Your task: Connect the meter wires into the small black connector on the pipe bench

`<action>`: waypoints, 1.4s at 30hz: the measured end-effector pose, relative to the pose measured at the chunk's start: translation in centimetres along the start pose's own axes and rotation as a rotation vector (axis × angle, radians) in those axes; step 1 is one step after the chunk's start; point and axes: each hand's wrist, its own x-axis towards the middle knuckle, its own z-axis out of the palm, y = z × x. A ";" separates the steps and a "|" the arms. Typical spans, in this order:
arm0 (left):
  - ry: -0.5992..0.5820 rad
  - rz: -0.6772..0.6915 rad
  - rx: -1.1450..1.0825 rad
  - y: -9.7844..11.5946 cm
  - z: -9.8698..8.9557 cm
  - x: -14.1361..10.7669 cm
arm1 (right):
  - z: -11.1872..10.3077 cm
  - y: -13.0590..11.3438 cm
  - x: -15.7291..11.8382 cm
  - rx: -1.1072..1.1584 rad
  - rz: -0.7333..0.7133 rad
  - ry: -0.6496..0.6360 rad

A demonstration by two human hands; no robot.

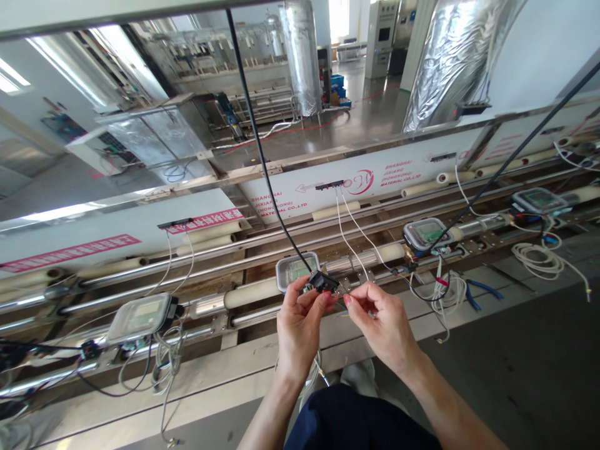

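My left hand [302, 319] grips a small black connector block [323, 281] between thumb and fingers. A black cable [262, 144] runs from above down to this block. Close beside it, my right hand [382, 315] is closed in a pinch at the block's right end; what sits between its fingertips is too small to make out. Just behind the left hand is a clear-lidded box [294, 267] with a circuit board inside, partly covered by the fingers. Two white wires [344, 222] hang from a black strip [330, 185] on the panel behind.
Similar clear boxes stand along the metal rails, one on the left [140, 315] and others to the right [426, 234]. Blue-handled pliers [482, 292] lie on the ledge beside coiled white cable [447, 294]. A second black cable [520, 147] slants across the right side.
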 end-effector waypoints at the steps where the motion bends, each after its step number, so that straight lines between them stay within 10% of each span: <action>1: -0.001 0.002 0.003 0.0 0.0 0.0 | 0.0 -0.1 0.0 0.005 0.007 -0.002; 23: -0.021 -0.006 -0.011 -0.2 -0.2 -0.2 | 0.0 -0.8 0.5 0.042 0.088 -0.052; 42: -0.075 0.077 0.324 0.3 -1.0 -1.1 | -0.7 -1.6 0.2 -0.317 -0.254 -0.068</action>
